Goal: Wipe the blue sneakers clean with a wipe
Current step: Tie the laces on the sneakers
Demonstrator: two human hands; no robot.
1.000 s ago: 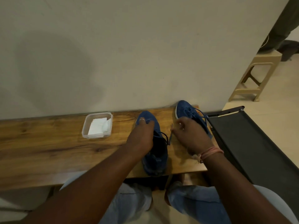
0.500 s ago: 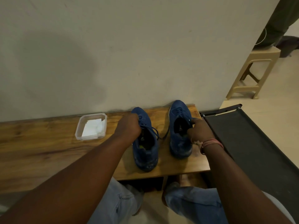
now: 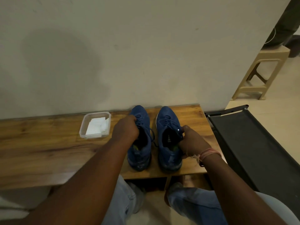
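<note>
Two blue sneakers stand upright side by side on the wooden bench (image 3: 40, 148), toes toward the wall. My left hand (image 3: 125, 130) grips the left sneaker (image 3: 140, 153) at its left collar, fingers over the laces. My right hand (image 3: 191, 140) holds the right sneaker (image 3: 168, 125) at the right rim of its opening. White wipes (image 3: 96, 125) lie folded in a clear plastic container (image 3: 82, 132) to the left of the shoes, near the wall.
The bench runs along a plain wall (image 3: 129, 54). A black fabric cot (image 3: 253, 143) adjoins the bench's right end. A beige plastic stool (image 3: 263, 72) stands on the floor at the far right. My knees in light jeans (image 3: 194, 203) sit below the bench edge.
A second ago one sneaker was tilted under my left hand and the other lay angled; both now stand straight and parallel, with my hands on their outer rims.
</note>
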